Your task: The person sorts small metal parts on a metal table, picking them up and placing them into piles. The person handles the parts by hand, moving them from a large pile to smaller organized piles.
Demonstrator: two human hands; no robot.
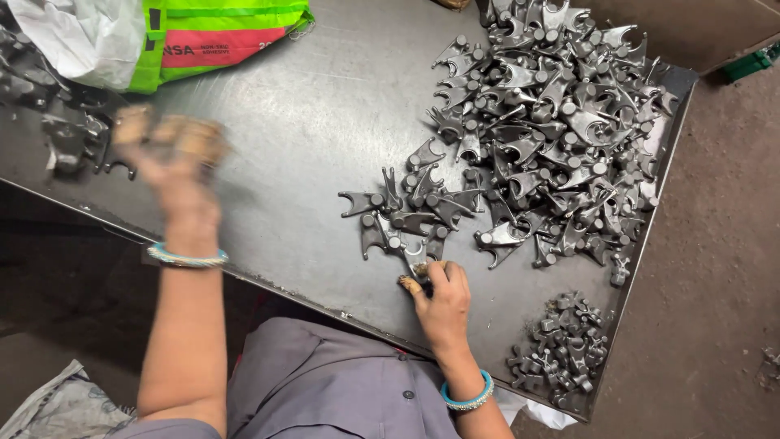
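Pinching a small grey metal fork (415, 254) at the worktop's (309, 122) near edge, the right hand (443, 302) has fingers closed on its stem, prongs pointing away toward the big pile (552, 122). Left hand (171, 154) is blurred, fingers curled; grip unclear.

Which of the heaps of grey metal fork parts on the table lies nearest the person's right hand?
The loose cluster of fork parts at the near left edge of the big pile: the right hand touches its nearest piece. The small heap at the table corner lies apart.
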